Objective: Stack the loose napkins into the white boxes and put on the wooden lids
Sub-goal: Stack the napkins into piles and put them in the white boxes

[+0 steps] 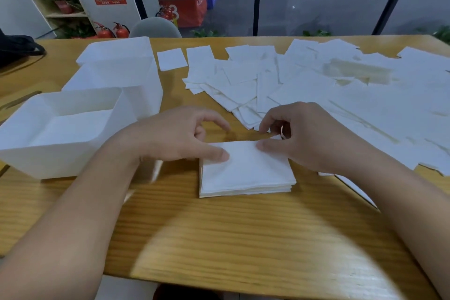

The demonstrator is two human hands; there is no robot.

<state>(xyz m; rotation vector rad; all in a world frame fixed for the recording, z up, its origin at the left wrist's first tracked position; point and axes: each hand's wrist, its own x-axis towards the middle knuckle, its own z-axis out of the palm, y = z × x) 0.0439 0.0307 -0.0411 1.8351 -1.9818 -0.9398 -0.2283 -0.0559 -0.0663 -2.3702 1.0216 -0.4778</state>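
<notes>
A squared stack of white napkins lies on the wooden table in front of me. My left hand rests its thumb on the stack's top left corner, its fingers loosely curved above the table. My right hand pinches the stack's far right corner, thumb on top and fingers curled behind the edge. Many loose napkins lie spread over the right and far side. Three open white boxes stand in a row at the left: near, middle and far. A wooden lid with a dark slot lies beyond the near box.
A black bag sits at the table's far left corner. A grey chair back shows behind the far edge, with red fire extinguishers on the floor beyond. The table's front edge runs close to me.
</notes>
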